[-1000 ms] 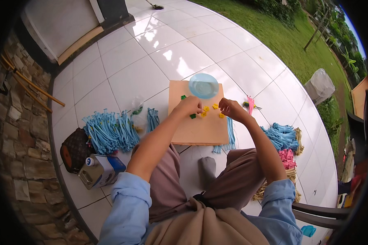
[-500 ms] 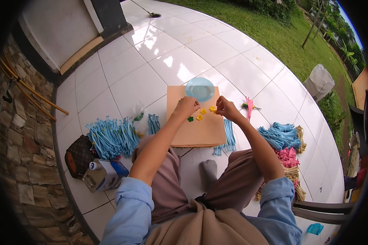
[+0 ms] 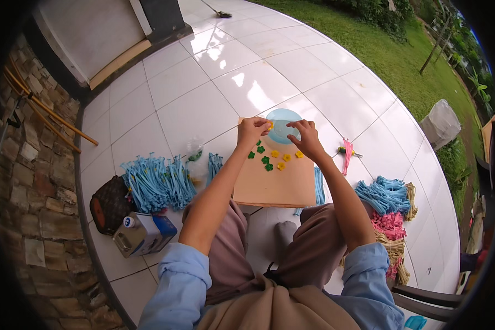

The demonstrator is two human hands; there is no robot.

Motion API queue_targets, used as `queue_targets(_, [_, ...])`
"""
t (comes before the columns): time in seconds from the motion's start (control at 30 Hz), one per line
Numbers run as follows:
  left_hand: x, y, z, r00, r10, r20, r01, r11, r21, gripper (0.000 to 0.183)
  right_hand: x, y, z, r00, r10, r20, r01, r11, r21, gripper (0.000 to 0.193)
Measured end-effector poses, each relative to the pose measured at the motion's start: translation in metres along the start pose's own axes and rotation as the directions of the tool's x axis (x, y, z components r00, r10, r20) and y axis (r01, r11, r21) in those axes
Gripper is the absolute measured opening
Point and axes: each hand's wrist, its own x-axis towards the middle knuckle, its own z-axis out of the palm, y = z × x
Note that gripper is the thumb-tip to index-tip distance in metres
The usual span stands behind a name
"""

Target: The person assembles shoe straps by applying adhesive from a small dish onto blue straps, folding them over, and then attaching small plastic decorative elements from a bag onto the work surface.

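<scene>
My left hand (image 3: 252,132) is closed in a pinch on a small yellow flower (image 3: 270,126) beside the rim of a light-blue plate (image 3: 295,117). My right hand (image 3: 308,137) hovers at the plate's right side, thumb and fingers apart, with nothing visible in it. Both lie over a flat tan board (image 3: 275,190), where the plate rests at the far edge. Several loose yellow flowers (image 3: 286,157) are scattered on the board below my right hand. To their left lie several green flowers (image 3: 269,167), some close to my left wrist.
Bundles of blue stems (image 3: 157,184), a dark bag (image 3: 110,203) and a metal can (image 3: 143,234) stand left. Blue (image 3: 385,195), pink (image 3: 389,224) and tan bundles (image 3: 396,250) lie right. A pink strip bundle (image 3: 347,157) lies by a green-handled tool (image 3: 357,154).
My left hand now holds a yellow flower by the plate. My right hand has left the yellow flowers for the plate's edge. More green flowers show, and the whole view has shifted slightly.
</scene>
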Motion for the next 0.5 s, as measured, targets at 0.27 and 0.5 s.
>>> queue_targets(0.27, [0.008,-0.021,-0.027,0.981,-0.136,-0.137,0.146,0.987,0.066,0.016,0.003,0.020,0.024,0.985,-0.128,0.117,0.171,0.815,-0.553,0.047])
queue_targets(0.5, [0.010,-0.017,-0.018,0.983,-0.166,-0.075,0.170,0.984,0.057,0.018,0.009,0.017,0.028,0.979,-0.146,0.141,0.202,0.768,-0.608,0.041])
